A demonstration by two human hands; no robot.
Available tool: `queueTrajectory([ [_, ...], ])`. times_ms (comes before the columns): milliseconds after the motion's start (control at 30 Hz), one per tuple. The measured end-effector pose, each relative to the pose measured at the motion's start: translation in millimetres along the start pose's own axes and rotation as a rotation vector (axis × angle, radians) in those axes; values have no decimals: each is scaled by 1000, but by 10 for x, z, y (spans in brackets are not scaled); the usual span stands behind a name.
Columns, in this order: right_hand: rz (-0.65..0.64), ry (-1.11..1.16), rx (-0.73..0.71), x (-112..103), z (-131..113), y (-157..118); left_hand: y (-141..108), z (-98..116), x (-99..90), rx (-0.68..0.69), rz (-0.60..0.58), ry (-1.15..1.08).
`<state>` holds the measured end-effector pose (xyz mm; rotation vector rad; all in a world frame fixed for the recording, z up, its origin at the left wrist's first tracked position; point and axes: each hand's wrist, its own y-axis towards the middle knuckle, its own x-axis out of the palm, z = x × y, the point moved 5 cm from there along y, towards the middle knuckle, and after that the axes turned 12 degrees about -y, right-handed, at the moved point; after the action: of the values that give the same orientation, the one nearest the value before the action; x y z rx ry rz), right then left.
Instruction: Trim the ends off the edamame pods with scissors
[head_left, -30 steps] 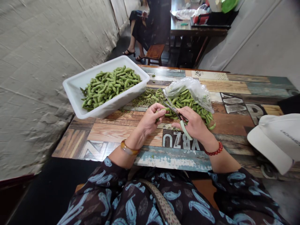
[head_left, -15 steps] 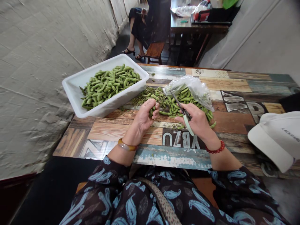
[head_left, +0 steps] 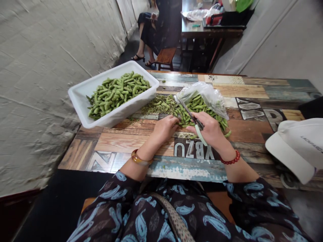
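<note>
My right hand (head_left: 208, 128) grips a pair of scissors (head_left: 200, 134) with pale green handles; its blades point forward and left over a pile of green edamame pods (head_left: 185, 117). My left hand (head_left: 165, 127) is palm down at the pile's near left edge, its fingers curled and touching the pods; what lies inside the palm is hidden now. A clear plastic bag (head_left: 209, 97) partly covers the pile. Small trimmings (head_left: 161, 103) are heaped between the pile and a white plastic tub (head_left: 121, 112), which holds many more edamame pods (head_left: 118, 92).
A white cap (head_left: 297, 144) lies on the patterned wooden table (head_left: 121, 143) at the right. The wall (head_left: 37, 67) runs along the left. Beyond the table are a seated person (head_left: 164, 27), a wooden stool (head_left: 166, 55) and a second table (head_left: 190, 32) with things on it.
My left hand, earlier a raised fist with edamame pods showing in it, has turned palm down and moved right and down to the pile. My right hand with the scissors has barely shifted.
</note>
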<state>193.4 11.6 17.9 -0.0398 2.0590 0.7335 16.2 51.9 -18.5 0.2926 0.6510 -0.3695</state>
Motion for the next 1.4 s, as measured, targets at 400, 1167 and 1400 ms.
queueTrajectory([
  [400, -39, -50, 11, 10, 14, 0, -17, 25, -148, -335, 102, -1145],
  [1167, -162, 53, -43, 61, -52, -26, -26, 88, -148, -142, 24, -871],
  [1400, -227, 19, -35, 27, -97, -14, 15, 79, -206, -28, 114, -748],
])
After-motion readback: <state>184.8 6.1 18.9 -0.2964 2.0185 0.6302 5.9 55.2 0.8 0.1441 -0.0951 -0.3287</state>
